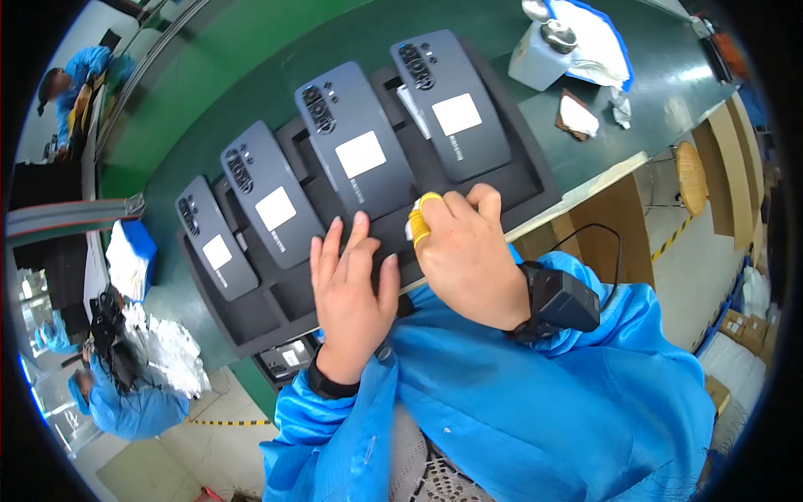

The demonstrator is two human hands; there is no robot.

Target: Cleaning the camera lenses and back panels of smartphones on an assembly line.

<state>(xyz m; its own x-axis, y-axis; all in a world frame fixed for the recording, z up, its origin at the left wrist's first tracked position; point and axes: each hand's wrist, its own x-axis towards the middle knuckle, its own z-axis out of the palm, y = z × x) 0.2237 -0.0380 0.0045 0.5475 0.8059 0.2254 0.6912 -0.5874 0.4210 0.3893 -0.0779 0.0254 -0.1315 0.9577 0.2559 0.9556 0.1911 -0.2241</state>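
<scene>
On the green table (661,79), along its near edge: one black tray (520,184), set lengthwise in front of the person, presumably so that every compartment lies within reach.

Phones, four, dark, on the tray, back up, camera ends far, each with a white square label:
- leftmost phone (201,226);
- second phone (251,171);
- third phone (335,125), middle right;
- rightmost phone (439,79).
Set side by side, apart, all turned the same way, likely to show lenses and labels alike and to spare the backs from rubbing.

Left hand (350,289), bare: grip apart, fingers spread, fingertips at the near end of the third phone, beside the second; perhaps a steadying rest. Whether they press on phone or tray cannot be told.

Right hand (473,255), bare: grip clamped on a small yellow-and-white item (421,226), just to the right of the third phone's near end. The tight curl suggests close control; the item's kind is unclear.

Far right: white bottle (535,63) with metallic top, near white sheets (598,50) in a blue holder; a brown-and-white pad (575,117) nearer. All sit beside the tray, probably to leave it unobstructed.

Left: silvery wrapping (171,347), heaped well apart from the right hand.
</scene>
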